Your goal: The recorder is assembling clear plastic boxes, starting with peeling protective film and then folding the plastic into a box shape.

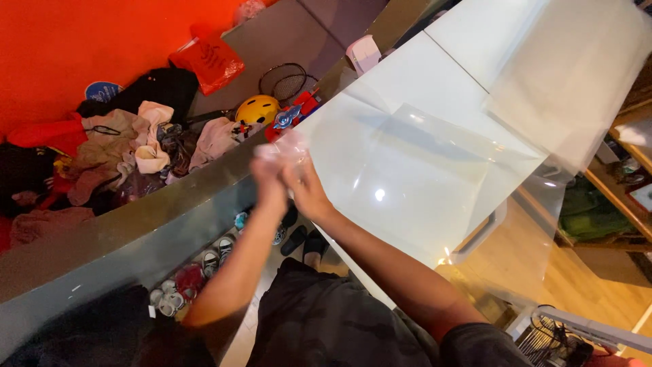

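Observation:
A large sheet of clear plastic film point(435, 163) lies spread over a white table top point(462, 54), with one end lifting up at the far right. My left hand point(270, 182) and my right hand point(305, 187) are pressed close together at the near left corner of the film, both pinching a crumpled bit of it. The fingers are blurred, so the exact grip is unclear.
Left of the table a grey ledge point(102, 231) holds a pile of clothes point(129, 146), a yellow helmet point(258, 109), a red bag point(210, 62) and rackets point(285, 80). Several shoes point(197, 268) lie on the floor below. A wire basket point(553, 336) stands at the lower right.

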